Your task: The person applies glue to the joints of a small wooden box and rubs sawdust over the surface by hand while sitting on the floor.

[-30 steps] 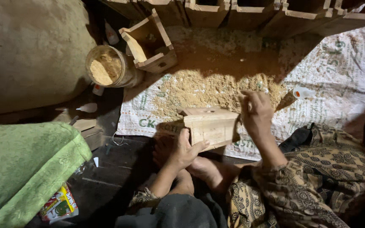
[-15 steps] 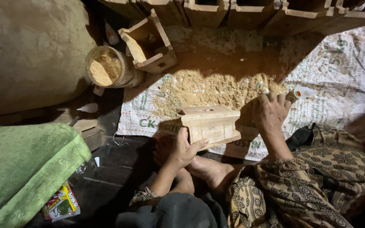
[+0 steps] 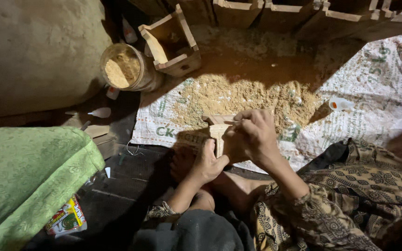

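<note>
Hands, left (image 3: 206,163) and right (image 3: 252,135), clamp wooden box (image 3: 218,128) over white printed sack (image 3: 373,88).

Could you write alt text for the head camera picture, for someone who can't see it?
Seen from above, a seated person's left hand and right hand hold a small pale wooden box over a printed white woven sack strewn with sawdust. Nearby stand a round sawdust-filled jar and an open wooden box.
</note>
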